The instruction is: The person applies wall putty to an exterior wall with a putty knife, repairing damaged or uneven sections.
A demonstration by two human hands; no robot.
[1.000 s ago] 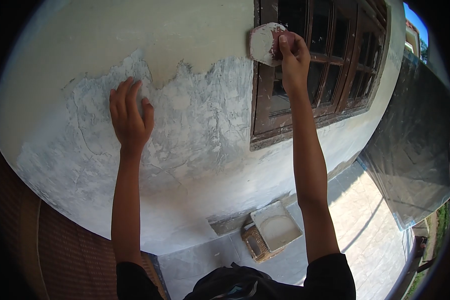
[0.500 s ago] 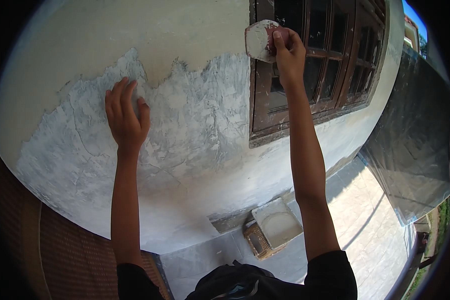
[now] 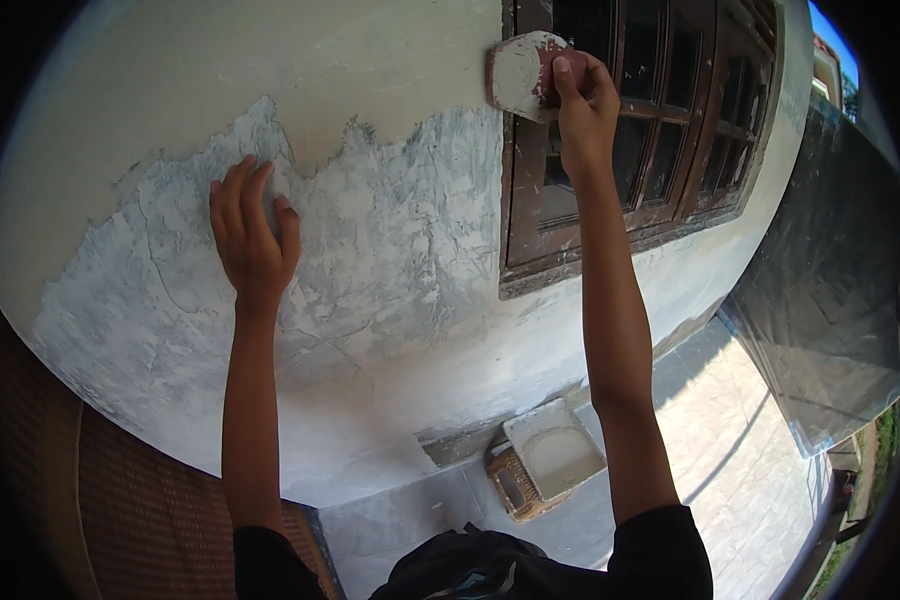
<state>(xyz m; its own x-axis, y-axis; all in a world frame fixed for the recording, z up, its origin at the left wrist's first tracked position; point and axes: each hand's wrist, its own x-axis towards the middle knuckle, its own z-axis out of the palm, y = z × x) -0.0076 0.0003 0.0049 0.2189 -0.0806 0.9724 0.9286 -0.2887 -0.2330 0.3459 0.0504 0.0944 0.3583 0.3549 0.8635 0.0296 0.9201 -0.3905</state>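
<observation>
My right hand (image 3: 588, 100) grips a reddish-brown plastering scraper (image 3: 526, 76) with white putty smeared over its face, thumb on top. The scraper's left edge is right at the wall beside the window frame (image 3: 522, 240). My left hand (image 3: 254, 225) rests with fingers spread against the wall's rough putty patch (image 3: 380, 220), holding nothing. That patch is whitish-grey and streaky, with a jagged upper border against the smoother cream wall (image 3: 360, 60).
A square tray of white putty (image 3: 598, 462) sits on a woven basket (image 3: 515, 492) on the grey tiled floor (image 3: 400, 530) by the wall's foot. A brown woven panel (image 3: 160, 500) stands at lower left. Dark plastic sheeting (image 3: 830, 280) hangs at right.
My right hand and the scraper have shifted slightly, the scraper tilting and moving up a little by the window frame. My left hand stays in place.
</observation>
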